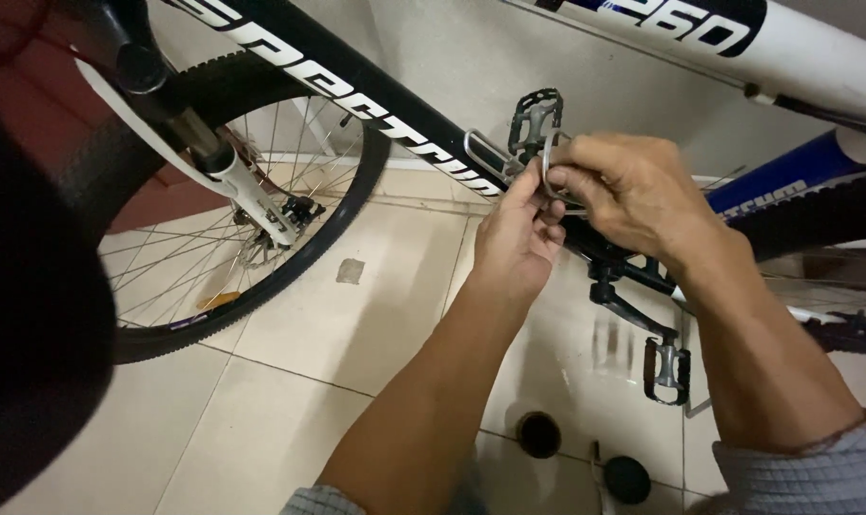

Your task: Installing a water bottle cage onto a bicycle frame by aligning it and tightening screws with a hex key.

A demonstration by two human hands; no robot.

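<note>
Head view: both hands meet at the bicycle's down tube, just below the upper pedal. The left hand pinches a silver wire bottle cage with fingertips closed on it. The right hand clamps the same cage from the other side. The front wheel stands on the tiled floor; the lower pedal hangs beneath.

Both hands meet at the bicycle frame, wheel to their left, pedal below.
</note>
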